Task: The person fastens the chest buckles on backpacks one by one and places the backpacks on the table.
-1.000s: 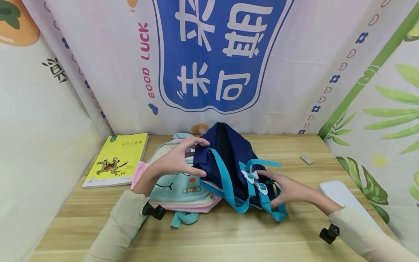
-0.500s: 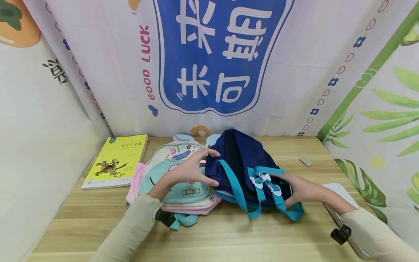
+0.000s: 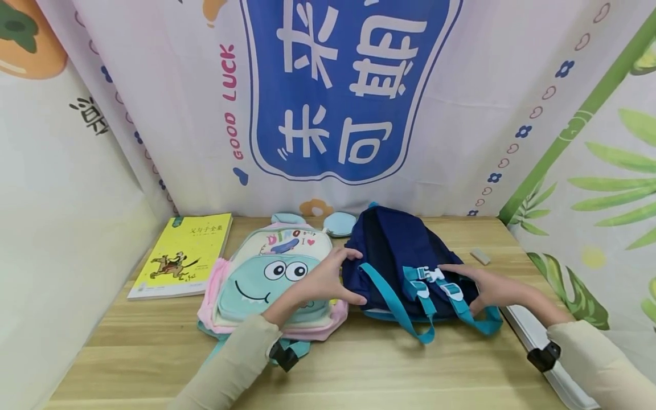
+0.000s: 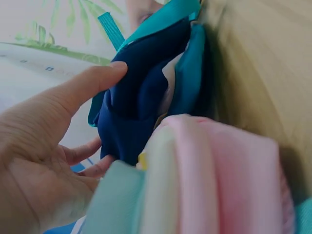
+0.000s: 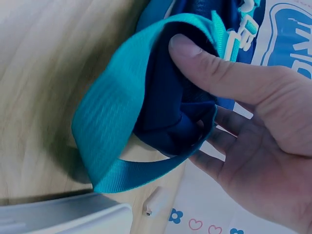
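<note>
A navy backpack [image 3: 405, 256] lies on the table with its teal straps and white buckles facing up. My left hand [image 3: 333, 279] grips its left side, thumb at the front and fingers behind. In the left wrist view the thumb [image 4: 92, 80] presses the navy cloth. My right hand [image 3: 487, 287] holds the opposite side, by a looped teal strap [image 5: 117, 97]. Left of it lies a pink and mint backpack [image 3: 246, 290] with a cartoon dinosaur face, partly hidden by my left hand and forearm.
A yellow book [image 3: 187, 250] lies at the back left of the table [image 3: 359, 376]. A small grey block [image 3: 480, 257] is at the right. A white flat case [image 3: 553, 364] sits near the right edge, partly under my forearm. A printed cloth [image 3: 425, 188] hangs behind.
Both hands have moved the navy backpack to the right, off the pink and mint one. The dinosaur face and a pale blue round piece at its top right are now uncovered.
</note>
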{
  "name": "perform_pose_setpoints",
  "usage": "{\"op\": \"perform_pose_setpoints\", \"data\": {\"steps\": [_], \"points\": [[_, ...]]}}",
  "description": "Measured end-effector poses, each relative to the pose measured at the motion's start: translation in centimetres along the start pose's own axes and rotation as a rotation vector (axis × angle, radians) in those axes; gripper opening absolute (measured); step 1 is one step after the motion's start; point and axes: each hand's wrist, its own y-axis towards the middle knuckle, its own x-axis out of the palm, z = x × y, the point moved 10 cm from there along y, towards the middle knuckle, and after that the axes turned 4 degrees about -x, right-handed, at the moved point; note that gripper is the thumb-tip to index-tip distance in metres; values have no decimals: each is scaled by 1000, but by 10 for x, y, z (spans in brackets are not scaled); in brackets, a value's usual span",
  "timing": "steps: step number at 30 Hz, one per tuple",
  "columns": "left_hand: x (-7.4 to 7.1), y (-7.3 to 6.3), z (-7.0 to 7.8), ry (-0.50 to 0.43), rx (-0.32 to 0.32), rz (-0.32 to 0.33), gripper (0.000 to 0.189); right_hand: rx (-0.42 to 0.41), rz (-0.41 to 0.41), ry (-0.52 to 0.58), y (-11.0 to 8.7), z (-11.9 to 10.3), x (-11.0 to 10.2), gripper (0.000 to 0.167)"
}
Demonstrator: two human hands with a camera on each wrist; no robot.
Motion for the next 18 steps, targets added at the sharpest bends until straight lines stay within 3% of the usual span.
{"op": "perform_pose_setpoints", "data": {"steps": [5,18], "points": [[12,4,-2,5,-16,12,87,27,2,1,-3,7,-6,102],[22,13,-9,56,-71,-8,91,59,-7,21,0,14,-13,105]]}}
